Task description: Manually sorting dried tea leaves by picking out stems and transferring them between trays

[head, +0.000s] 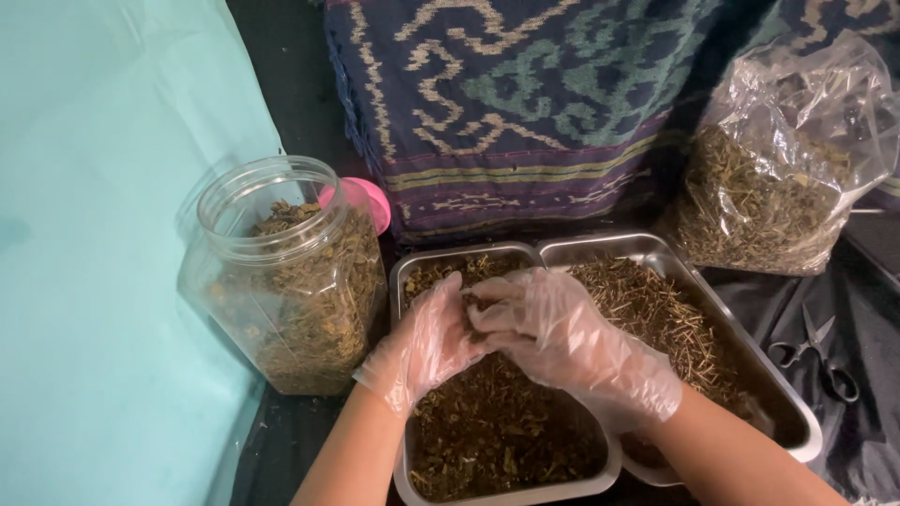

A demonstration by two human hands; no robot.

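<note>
Both gloved hands (506, 328) pinch dried herbs (487, 431) above near-to-far lengthwise tray (403, 281).

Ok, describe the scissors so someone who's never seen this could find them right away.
Start at the two steel trays under the gloved hands and look past the right tray's outer edge. The scissors lie there on black cloth, below the clear bag of dried herbs. They are the only dark metal tool, slim with looped handles.

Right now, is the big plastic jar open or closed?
Open. The clear plastic jar stands upright with no lid on its wide mouth, and dried herbs fill most of it. A pink lid lies behind it.
</note>
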